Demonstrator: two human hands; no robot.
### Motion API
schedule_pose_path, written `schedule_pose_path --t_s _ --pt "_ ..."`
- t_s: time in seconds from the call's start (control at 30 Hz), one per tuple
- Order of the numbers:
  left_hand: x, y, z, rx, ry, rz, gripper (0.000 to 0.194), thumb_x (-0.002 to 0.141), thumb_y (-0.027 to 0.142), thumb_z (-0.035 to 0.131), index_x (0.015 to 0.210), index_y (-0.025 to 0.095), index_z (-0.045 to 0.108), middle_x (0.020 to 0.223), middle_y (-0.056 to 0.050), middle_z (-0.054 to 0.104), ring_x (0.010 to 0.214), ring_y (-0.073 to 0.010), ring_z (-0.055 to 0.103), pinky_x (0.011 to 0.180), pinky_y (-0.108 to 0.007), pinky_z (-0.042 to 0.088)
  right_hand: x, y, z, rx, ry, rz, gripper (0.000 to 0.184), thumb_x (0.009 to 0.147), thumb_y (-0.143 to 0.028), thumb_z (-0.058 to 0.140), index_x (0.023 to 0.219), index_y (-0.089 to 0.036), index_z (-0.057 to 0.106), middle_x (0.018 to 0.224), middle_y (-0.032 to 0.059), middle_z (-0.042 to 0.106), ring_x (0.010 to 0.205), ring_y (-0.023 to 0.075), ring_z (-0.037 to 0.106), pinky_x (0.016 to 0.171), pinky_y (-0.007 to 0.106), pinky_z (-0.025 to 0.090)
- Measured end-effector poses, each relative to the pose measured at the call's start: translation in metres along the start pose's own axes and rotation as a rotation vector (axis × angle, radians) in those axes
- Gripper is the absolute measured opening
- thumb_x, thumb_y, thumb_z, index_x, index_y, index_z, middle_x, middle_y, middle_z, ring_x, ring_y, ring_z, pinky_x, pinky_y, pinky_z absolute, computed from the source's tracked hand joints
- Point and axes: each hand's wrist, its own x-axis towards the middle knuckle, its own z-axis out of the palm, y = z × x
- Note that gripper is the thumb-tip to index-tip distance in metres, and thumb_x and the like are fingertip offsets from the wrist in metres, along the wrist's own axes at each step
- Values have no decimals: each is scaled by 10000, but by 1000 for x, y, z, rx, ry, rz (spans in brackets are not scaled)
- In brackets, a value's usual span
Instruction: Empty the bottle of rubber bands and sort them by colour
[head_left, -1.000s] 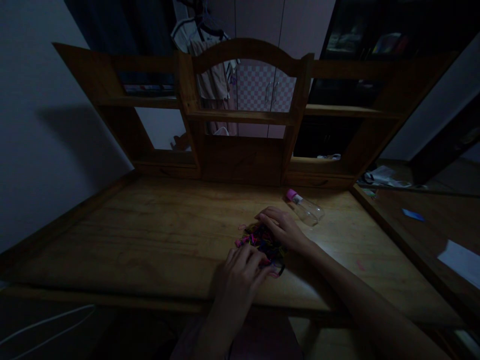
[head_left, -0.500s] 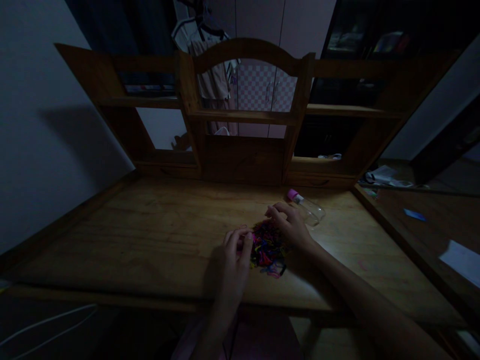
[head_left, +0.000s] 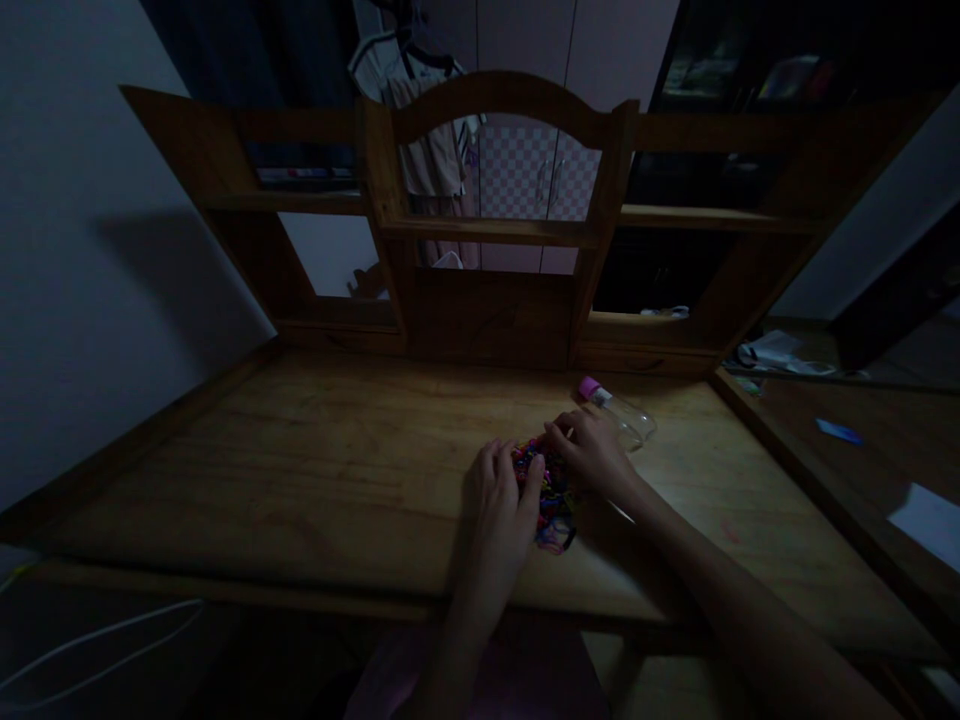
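Note:
A pile of small colourful elastic hair ties (head_left: 553,500) lies on the wooden desk, in red, blue, yellow, pink and black. My left hand (head_left: 511,500) cups the pile's left side, its thumb apart from the fingers and nothing visibly gripped. At the upper right edge of the pile is my right hand (head_left: 596,455), with its fingers bent down and drawn together; their tips meet the hair ties, and whatever is between them is hidden. Just behind the right hand a clear bottle (head_left: 634,418) with a pink cap lies on its side, partly covered by that hand.
A wooden shelf unit (head_left: 491,232) with small drawers stands along the back of the desk (head_left: 337,450). To the right, a lower surface holds a blue card (head_left: 838,431) and a white paper (head_left: 930,522). Clothes (head_left: 431,160) hang behind the shelf. The room is dim.
My left hand has moved right and up onto the pile, its fingers spreading from a pinch. The right hand has shifted slightly down and right, to the pile's edge. The bottle stays put.

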Motion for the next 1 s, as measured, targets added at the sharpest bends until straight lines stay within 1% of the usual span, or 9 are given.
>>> schedule_pose_path --t_s 0.2,0.4,0.6,0.67,0.73,0.8,0.87,0.93,1.0 --pt "1 7 -2 -17 -24 -19 345 974 416 395 1188 197 552 1205 -107 562 1136 -228 539 995 -407 430 -3 -7 3 108 -97 -100 315 960 -325 449 845 -147 681 814 82 683 740 172 611 663 263 400" --pt "-4 9 -6 -88 -21 -5 269 970 324 417 1149 214 584 1223 -87 559 1139 -207 545 1008 -386 435 -5 -15 -2 190 -106 -184 248 950 -274 473 902 -155 686 845 76 686 791 173 617 711 266 422" --pt "-3 -6 -8 3 58 -16 309 963 348 431 1185 178 563 1352 -125 493 1280 -246 457 1083 -441 377 1 -6 -18 105 -119 -93 247 932 -342 505 869 -172 672 809 72 698 733 177 629 629 266 414" --pt "-1 -12 -9 17 46 -17 333 965 380 425 1192 176 559 1370 -128 486 1299 -247 443 1100 -445 358 2 4 -26 64 -205 -40 278 913 -389 533 806 -172 672 737 77 697 654 176 628 565 266 400" --pt "1 -14 -10 13 10 -15 358 971 402 405 1217 185 547 1342 -118 515 1268 -233 474 1090 -429 371 1 16 -32 101 -362 31 355 908 -432 530 705 -172 659 634 82 679 535 166 609 502 268 398" --pt "1 -12 -9 -12 -33 -11 367 979 404 384 1237 194 539 1294 -102 553 1221 -214 509 1066 -406 395 -2 26 -35 237 -544 114 439 925 -468 482 644 -173 645 537 78 649 418 151 564 446 271 410" --pt "0 -8 -7 -42 -76 -2 369 979 408 384 1245 207 543 1276 -91 568 1213 -206 514 1063 -394 398 -3 29 -34 395 -668 179 461 931 -488 455 649 -175 644 497 71 637 359 143 535 411 275 423" --pt "-2 -3 -6 -57 -106 3 381 973 427 395 1256 221 545 1308 -90 550 1254 -212 487 1085 -401 374 -4 26 -33 506 -710 222 432 927 -485 464 670 -183 637 521 71 657 361 145 544 402 277 437" --pt "-4 -1 -5 -69 -122 -2 405 968 458 395 1276 236 536 1339 -90 529 1287 -218 461 1102 -413 352 -3 17 -31 555 -689 245 409 929 -468 471 668 -191 621 573 74 686 400 152 579 417 276 458"
